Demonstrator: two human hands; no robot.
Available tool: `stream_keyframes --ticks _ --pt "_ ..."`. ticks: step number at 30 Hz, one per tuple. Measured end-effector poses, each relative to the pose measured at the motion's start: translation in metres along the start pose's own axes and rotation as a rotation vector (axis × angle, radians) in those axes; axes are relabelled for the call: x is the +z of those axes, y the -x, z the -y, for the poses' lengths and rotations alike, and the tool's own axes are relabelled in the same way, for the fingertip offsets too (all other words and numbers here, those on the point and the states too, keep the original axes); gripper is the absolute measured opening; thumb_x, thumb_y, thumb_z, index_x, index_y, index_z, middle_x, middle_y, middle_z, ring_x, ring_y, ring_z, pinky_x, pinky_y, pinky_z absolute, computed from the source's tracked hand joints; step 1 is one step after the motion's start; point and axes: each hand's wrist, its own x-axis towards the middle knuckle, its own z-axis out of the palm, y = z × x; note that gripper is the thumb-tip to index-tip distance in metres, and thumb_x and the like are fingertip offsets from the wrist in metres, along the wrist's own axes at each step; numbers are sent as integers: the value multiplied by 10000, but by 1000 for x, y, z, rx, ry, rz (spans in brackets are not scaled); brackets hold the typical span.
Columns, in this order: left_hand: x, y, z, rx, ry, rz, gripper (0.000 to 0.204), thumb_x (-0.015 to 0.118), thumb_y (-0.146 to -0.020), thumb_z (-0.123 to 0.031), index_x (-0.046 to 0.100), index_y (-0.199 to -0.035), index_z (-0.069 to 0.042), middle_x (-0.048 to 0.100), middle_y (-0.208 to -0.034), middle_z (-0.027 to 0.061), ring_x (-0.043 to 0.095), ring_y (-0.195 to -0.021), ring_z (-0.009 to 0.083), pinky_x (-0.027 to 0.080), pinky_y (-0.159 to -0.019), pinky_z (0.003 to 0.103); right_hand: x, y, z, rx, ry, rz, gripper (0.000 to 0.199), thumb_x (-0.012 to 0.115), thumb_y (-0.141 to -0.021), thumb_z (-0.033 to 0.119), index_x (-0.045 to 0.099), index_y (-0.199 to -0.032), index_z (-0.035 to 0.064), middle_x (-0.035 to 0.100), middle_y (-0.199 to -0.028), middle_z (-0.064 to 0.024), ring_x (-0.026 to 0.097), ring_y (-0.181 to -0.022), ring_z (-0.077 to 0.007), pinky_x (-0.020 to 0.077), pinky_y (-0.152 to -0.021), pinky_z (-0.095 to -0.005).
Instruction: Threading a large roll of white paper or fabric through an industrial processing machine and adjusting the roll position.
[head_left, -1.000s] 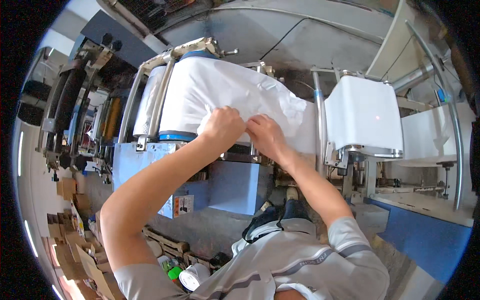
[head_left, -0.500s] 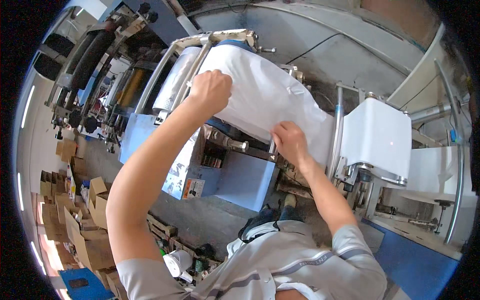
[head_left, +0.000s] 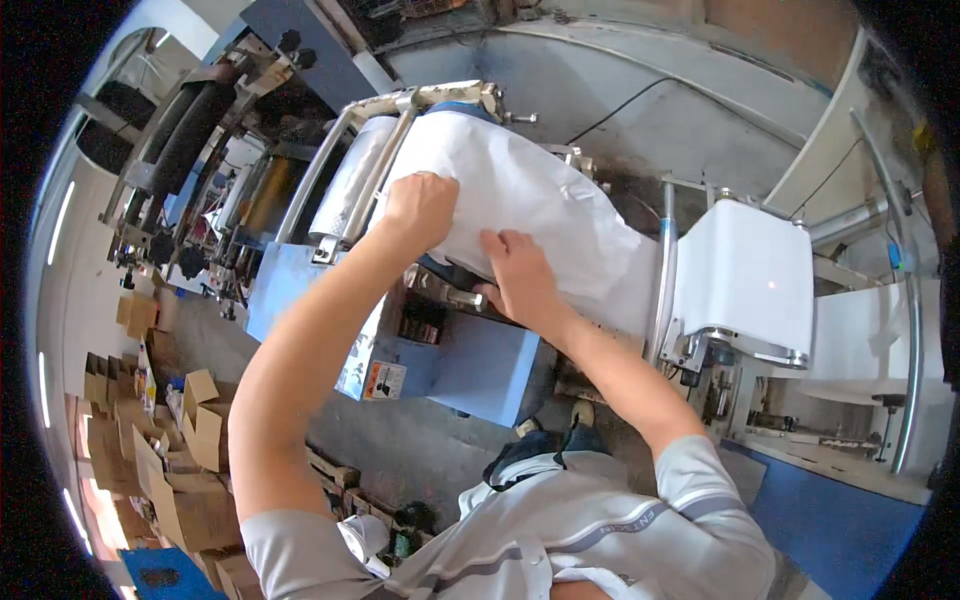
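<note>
A wide white sheet [head_left: 560, 215], wrinkled toward its right end, runs from the roller end of the machine on the left to a metal bar on the right. At the sheet's left part my left hand [head_left: 422, 208] is closed in a fist on it; its fingertips are hidden. My right hand [head_left: 522, 275] lies at the near edge, fingers spread over the sheet and thumb apart below, beside a metal bolt [head_left: 455, 294]. A silvery roller [head_left: 352, 178] sits in the frame left of my left hand.
At the right, white web covers a roller unit [head_left: 745, 285] behind an upright metal bar [head_left: 664, 285]. Blue machine panels [head_left: 485, 370] jut out below the sheet. Cardboard boxes [head_left: 180, 490] stand on the floor at lower left. Black rollers [head_left: 185, 125] fill the upper left.
My right hand has moved left along the sheet's near edge, and its pinched fingers have spread. The left hand stays closed at the same part of the sheet. The sheet looks smoother.
</note>
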Motion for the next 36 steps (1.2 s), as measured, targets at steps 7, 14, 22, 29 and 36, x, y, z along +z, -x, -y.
stream_keyframes --ticks 7,14,22,29,36 --pt "-39 59 5 -84 418 -483 337 724 -721 -106 596 -1023 -30 605 -1002 220 632 -935 348 518 -800 418 24 16 -28 17 283 19 107 619 -762 117 575 -855 87 584 -833 -96 588 -831 -285 456 -751 -431" --pt "-28 258 -10 258 1396 -295 302 711 -673 25 648 -967 -14 641 -956 123 623 -869 242 490 -779 344 22 22 -22 15 304 -27 57 628 -768 96 608 -818 77 605 -823 -102 584 -855 -301 455 -753 -429" --pt "188 374 -100 -283 1772 222 297 753 -823 -224 671 -1009 -7 668 -861 63 587 -808 109 479 -727 283 16 24 -15 78 407 14 70 629 -780 106 618 -830 57 600 -837 -127 575 -863 -326 459 -762 -439" --pt "255 420 -73 -543 2018 510 241 751 -825 -203 656 -925 -5 617 -764 -18 542 -691 69 466 -625 268 33 22 5 71 516 52 70 640 -768 52 629 -836 43 603 -797 -130 581 -798 -327 468 -697 -419" --pt "383 364 1 -905 1662 -53 378 673 -869 -319 532 -731 2 587 -640 156 542 -571 234 443 -565 402 31 22 13 129 557 104 367 599 -561 -112 613 -883 63 606 -836 -117 585 -843 -334 462 -732 -409"
